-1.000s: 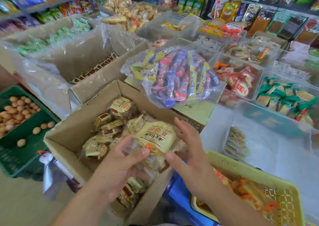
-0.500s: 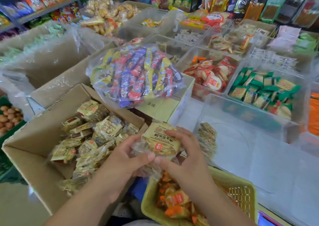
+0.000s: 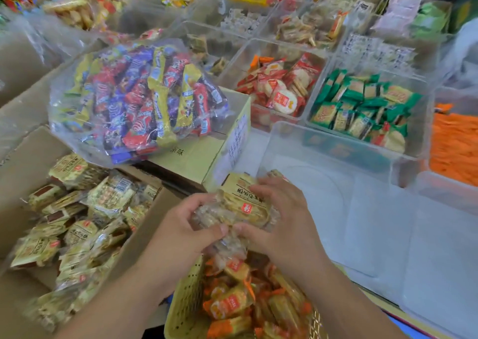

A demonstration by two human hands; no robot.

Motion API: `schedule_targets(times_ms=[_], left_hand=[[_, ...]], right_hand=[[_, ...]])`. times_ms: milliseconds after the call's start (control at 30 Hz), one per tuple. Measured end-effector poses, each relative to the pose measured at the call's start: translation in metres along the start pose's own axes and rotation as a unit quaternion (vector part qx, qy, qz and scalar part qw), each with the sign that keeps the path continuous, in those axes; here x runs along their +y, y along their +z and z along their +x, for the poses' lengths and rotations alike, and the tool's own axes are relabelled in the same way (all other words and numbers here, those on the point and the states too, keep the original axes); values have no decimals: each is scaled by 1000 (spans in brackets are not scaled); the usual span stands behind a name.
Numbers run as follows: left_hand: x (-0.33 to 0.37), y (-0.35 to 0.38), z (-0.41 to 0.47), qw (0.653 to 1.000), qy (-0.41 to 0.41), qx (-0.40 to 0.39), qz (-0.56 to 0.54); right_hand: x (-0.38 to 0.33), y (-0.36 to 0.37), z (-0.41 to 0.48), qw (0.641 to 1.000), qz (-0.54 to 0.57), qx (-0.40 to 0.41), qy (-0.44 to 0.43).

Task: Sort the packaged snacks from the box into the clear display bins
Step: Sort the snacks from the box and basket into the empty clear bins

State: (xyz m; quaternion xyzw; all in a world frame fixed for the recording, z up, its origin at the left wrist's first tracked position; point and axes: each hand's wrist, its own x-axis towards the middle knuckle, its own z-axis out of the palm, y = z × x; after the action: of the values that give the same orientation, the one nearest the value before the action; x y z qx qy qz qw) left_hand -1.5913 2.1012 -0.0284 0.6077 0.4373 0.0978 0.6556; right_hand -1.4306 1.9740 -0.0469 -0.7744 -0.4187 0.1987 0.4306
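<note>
Yellow snack packs (image 3: 241, 204), at frame centre, are cupped between your left hand (image 3: 181, 224) and right hand (image 3: 282, 217), both curled round them so none spill before reaching the empty bin (image 3: 336, 173) right of centre.

Closed carton (image 3: 196, 155), top face: the character 味, printed.
Held snack pack (image 3: 243, 199): printed characters, too blurred to read.

— Where does the single head view look from?
— From above, facing forward and steeply down, close over both forearms.
— What fills it?
— The open brown cardboard box (image 3: 31, 157) at lower left, the empty clear plastic bin (image 3: 323, 142) at right, the yellow perforated plastic basket (image 3: 185, 302) nearest the lens.
</note>
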Motion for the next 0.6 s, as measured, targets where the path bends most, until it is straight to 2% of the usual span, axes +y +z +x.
schedule_targets(times_ms=[167, 267, 367, 467, 600], left_hand=[[-8, 8, 19, 1000, -20, 6, 11], [-15, 9, 26, 999, -30, 13, -35], [-24, 8, 30, 995, -47, 19, -85], [-27, 5, 30, 991, -55, 20, -120], [-30, 0, 32, 987, -56, 25, -150]], right_hand=[[28, -12, 20, 1000, -8, 21, 1], [50, -23, 37, 999, 26, 6, 43], [80, -37, 55, 994, 22, 45, 92], [117, -50, 81, 987, -69, 81, 120], [159, -44, 119, 972, -158, 41, 167]])
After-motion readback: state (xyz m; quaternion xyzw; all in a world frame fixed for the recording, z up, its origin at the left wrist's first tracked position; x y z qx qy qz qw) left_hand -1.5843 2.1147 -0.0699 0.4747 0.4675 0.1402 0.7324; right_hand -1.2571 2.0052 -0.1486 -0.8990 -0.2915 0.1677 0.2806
